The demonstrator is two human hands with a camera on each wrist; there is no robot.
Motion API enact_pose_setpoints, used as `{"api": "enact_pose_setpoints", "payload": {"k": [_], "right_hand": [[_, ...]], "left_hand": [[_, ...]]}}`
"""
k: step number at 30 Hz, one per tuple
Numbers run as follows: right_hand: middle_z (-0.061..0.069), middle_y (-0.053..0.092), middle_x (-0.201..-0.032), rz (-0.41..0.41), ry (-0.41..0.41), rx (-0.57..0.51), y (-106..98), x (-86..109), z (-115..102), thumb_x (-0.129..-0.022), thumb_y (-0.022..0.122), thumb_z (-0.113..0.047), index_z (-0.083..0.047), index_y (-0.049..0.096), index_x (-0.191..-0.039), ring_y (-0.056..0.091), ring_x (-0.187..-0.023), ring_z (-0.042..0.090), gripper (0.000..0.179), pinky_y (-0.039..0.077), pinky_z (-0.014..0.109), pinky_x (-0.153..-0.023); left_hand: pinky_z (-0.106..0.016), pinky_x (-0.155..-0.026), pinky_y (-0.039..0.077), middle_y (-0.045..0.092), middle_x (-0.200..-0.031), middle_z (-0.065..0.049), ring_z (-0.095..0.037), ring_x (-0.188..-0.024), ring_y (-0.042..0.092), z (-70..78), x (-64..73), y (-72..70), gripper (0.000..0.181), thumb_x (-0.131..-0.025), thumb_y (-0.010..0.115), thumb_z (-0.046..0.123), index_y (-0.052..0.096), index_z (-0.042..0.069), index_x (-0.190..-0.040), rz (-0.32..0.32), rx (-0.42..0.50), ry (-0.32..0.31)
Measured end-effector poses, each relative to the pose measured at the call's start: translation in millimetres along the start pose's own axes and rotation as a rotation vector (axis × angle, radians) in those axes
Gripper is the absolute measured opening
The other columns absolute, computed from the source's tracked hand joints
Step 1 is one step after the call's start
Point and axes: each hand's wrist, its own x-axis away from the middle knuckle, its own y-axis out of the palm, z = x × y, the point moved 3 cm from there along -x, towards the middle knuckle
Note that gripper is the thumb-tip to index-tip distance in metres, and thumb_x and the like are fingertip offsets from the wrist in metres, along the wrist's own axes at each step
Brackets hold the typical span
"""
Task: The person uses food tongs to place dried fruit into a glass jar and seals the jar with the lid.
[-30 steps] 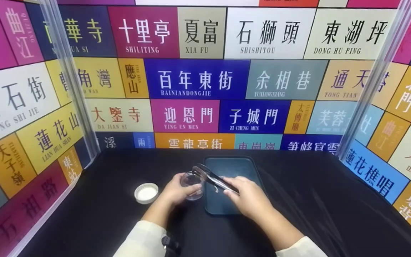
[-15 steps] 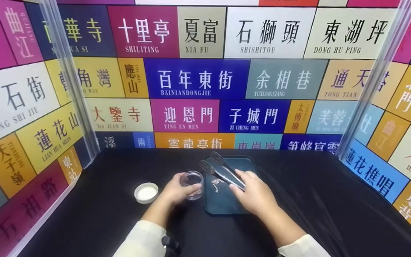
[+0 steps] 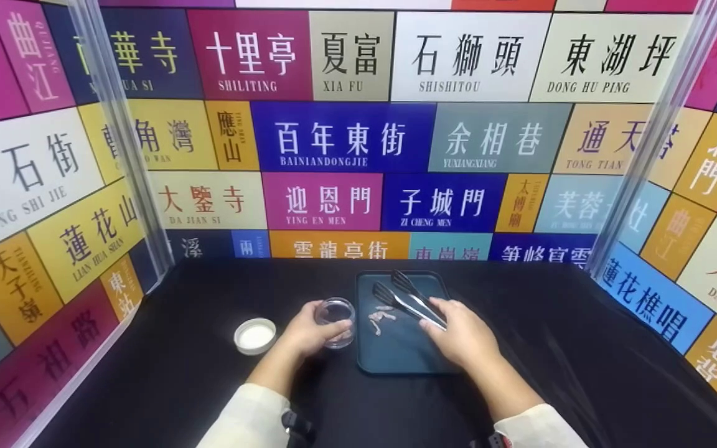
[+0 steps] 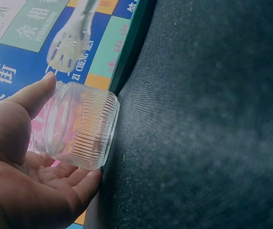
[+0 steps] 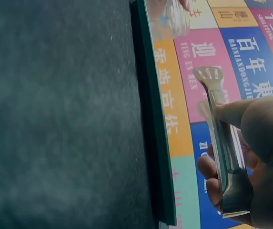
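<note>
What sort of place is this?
Probably a small booth or staged demonstration corner: brightly coloured panels with Chinese lettering on three sides, clear corner strips, and a black-covered table.

Reads bright and even in the head view across the panels (image 3: 346, 137), yet sinks to near black over the cloth (image 3: 147, 386), with a faint sheen along folds at 4 o'clock. Stretches and slants toward 9 and 3 o'clock. Streaks with glare down the clear posts (image 3: 124, 143) at 10 and 2. Burns almost white on the lid (image 3: 255, 336), glints on the tongs (image 3: 417, 312). Turns dim and grainy in the left wrist view, with a pale haze on the dark surface (image 4: 212, 143) at 3, highlights along the jar (image 4: 86, 126) and washed-out tongs at 12. Looks murky in the right wrist view, blurred toward 9, shadowed over the right hand (image 5: 269, 138) at 4.
</note>
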Motion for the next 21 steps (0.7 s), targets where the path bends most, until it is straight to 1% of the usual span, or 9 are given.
{"api": "enact_pose_setpoints", "payload": {"k": [5, 11, 16, 21], "right_hand": [[0.019, 0.056, -0.160, -0.046, 0.037, -0.005, 2, -1.5, 10, -0.102, 0.071, -0.046, -0.018, 0.055, -0.157, 0.051, -0.150, 0.044, 0.063, 0.039, 0.067, -0.123], [0.019, 0.060, -0.155, -0.074, 0.033, 0.018, 5, -2.1, 18, -0.101, 0.073, -0.042, -0.015, 0.060, -0.152, 0.054, -0.146, 0.043, 0.059, 0.041, 0.067, -0.122], [0.018, 0.065, -0.150, -0.078, 0.029, 0.033, 6, -1.5, 20, -0.099, 0.076, -0.040, -0.013, 0.064, -0.148, 0.061, -0.138, 0.041, 0.057, 0.045, 0.065, -0.118], [0.016, 0.071, -0.142, -0.094, 0.046, 0.037, 7, -2.7, 21, -0.097, 0.078, -0.036, -0.014, 0.069, -0.142, 0.067, -0.123, 0.036, 0.051, 0.050, 0.062, -0.113]], "left_hand": [[-0.056, -0.122, 0.046, 0.059, -0.149, -0.028, -0.042, -0.137, 0.060, 0.3, 0.4, 0.0, 0.090, -0.086, 0.091, 0.034, 0.044, -0.005, -0.152, 0.000, -0.003, -0.001], [-0.056, -0.121, 0.046, 0.060, -0.149, -0.028, -0.042, -0.137, 0.060, -0.2, 0.4, 0.1, 0.090, -0.086, 0.091, 0.035, 0.045, -0.004, -0.152, 0.003, -0.006, -0.003], [-0.056, -0.123, 0.045, 0.058, -0.151, -0.028, -0.043, -0.139, 0.059, -0.5, -0.4, -0.6, 0.091, -0.086, 0.091, 0.036, 0.044, -0.004, -0.153, 0.004, -0.006, -0.003], [-0.057, -0.123, 0.045, 0.058, -0.152, -0.028, -0.043, -0.139, 0.058, -1.1, -0.7, -0.9, 0.092, -0.086, 0.091, 0.038, 0.045, -0.003, -0.154, 0.005, -0.015, -0.004]]}}
